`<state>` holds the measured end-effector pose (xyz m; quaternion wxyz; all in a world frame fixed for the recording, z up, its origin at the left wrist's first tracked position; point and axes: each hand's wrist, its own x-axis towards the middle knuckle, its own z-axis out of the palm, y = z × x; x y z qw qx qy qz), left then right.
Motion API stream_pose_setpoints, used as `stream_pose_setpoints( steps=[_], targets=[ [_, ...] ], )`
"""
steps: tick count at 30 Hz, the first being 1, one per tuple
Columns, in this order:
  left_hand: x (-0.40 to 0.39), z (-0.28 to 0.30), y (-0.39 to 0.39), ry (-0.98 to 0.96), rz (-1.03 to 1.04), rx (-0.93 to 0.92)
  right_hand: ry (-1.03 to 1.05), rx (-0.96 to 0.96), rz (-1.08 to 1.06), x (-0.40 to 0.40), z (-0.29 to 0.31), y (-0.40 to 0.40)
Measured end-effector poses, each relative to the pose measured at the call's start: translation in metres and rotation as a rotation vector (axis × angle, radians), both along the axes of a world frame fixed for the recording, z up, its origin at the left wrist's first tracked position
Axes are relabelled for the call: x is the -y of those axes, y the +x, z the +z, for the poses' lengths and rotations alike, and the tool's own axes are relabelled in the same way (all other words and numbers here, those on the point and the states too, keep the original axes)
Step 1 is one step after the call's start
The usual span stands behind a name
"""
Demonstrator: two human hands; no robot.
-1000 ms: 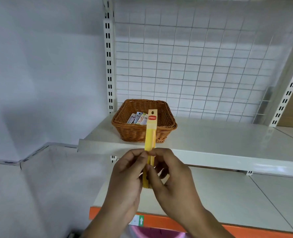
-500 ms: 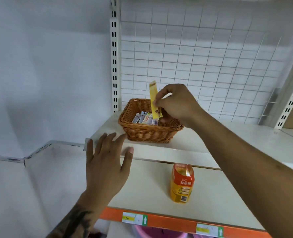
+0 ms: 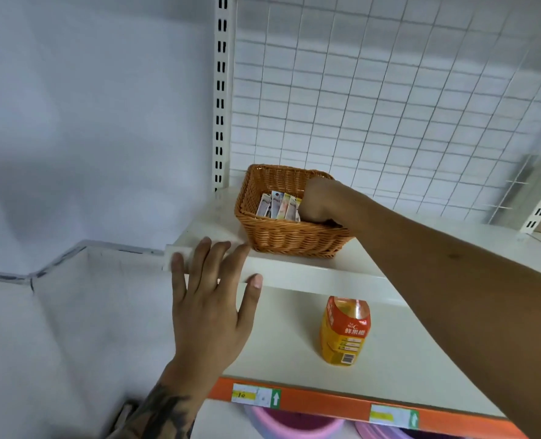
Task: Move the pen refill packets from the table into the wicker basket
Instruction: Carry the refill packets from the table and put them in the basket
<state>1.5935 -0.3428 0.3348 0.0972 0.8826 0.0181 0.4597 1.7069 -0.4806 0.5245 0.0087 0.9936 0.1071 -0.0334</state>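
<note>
White wire-grid back panel (image 3: 389,106), slotted upright (image 3: 221,90), cream shelves (image 3: 294,327), plain grey wall (image 3: 88,122).

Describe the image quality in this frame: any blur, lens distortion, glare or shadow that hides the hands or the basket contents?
Head view: wide-angle bending curves the wire grid and shelf edge; motion blur smears the far right upright and the left wall; light is soft and even, without glare. The packets in the wicker basket are soft, print unreadable. The right hand hides its own fingers inside the basket; the left hand is fairly sharp.

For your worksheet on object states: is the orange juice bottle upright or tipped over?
Upright. The orange juice bottle stands on its base on the lower white shelf, label readable.
</note>
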Motion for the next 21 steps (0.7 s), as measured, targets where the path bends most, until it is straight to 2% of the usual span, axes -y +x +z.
stream_pose_setpoints(
  steps=[5,11,15,18,21],
  targets=[
    [0.001,-0.001,0.005,-0.008,-0.006,0.014,-0.094,0.167,0.022,0.004,0.006,0.000],
    [0.004,-0.002,-0.009,0.010,0.000,-0.036,0.187,0.404,0.183,0.044,0.003,-0.035],
    [0.016,0.001,-0.024,-0.034,0.019,-0.132,0.319,0.650,0.298,0.076,-0.044,-0.080],
    [0.026,-0.005,-0.044,-0.008,0.046,-0.249,0.267,0.685,0.319,0.100,-0.094,-0.109],
    [0.037,-0.019,-0.077,0.041,0.098,-0.408,0.219,0.622,0.339,0.124,-0.145,-0.137]
  ],
)
